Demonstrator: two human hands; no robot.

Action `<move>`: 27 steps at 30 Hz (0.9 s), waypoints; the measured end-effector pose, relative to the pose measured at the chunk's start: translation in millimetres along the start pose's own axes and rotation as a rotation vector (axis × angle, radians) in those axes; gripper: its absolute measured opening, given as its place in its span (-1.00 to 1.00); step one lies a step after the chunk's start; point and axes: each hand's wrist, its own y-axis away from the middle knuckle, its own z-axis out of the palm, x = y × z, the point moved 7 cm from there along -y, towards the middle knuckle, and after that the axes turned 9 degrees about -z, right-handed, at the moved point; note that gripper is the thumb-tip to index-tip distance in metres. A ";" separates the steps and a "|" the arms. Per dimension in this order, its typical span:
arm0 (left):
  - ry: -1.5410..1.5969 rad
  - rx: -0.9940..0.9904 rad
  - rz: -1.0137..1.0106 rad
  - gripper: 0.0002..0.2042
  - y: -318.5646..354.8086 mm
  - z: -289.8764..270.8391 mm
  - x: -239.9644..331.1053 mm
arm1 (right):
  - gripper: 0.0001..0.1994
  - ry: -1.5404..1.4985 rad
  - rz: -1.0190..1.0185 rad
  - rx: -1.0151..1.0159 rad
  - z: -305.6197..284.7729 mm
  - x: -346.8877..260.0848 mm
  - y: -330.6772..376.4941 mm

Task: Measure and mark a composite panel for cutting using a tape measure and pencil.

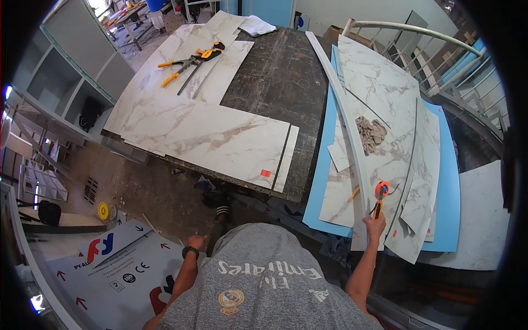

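Observation:
My right hand (374,226) is raised at the near edge of the marble-patterned sheets (385,99) on the right and grips the lower end of an orange and black hand tool (380,196). The tool stands over a sheet, beside a long pale strip (347,118) that runs away from me. My left hand (195,241) hangs low near my side with fingers curled, holding nothing; a dark watch sits on its wrist. A crumpled brown rag (371,133) lies on the sheets further off.
A dark worktable (280,77) in front carries large marble-patterned panels (203,132) and orange-handled clamps (192,61). Blue boards (448,181) lie under the right-hand sheets. Grey cabinets (71,60) stand left. A printed white board (110,264) and a yellow tape roll (103,210) lie on the floor.

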 end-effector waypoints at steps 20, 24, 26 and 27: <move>0.117 -0.097 -0.059 -0.59 -1.3 21.6 -36.2 | -0.65 -0.178 -0.122 0.357 -32.6 -41.1 8.7; 0.071 -0.200 -0.020 -0.62 -1.8 42.1 -43.5 | -0.76 -0.737 0.046 0.239 -26.3 -78.7 10.0; 0.201 -0.216 -0.087 -0.63 2.0 36.8 -36.3 | -0.76 -0.735 0.073 0.131 -12.6 -97.7 18.0; 0.267 -0.226 -0.120 -0.64 4.4 35.2 -30.0 | -0.76 -0.769 0.036 0.099 -5.4 -107.6 22.7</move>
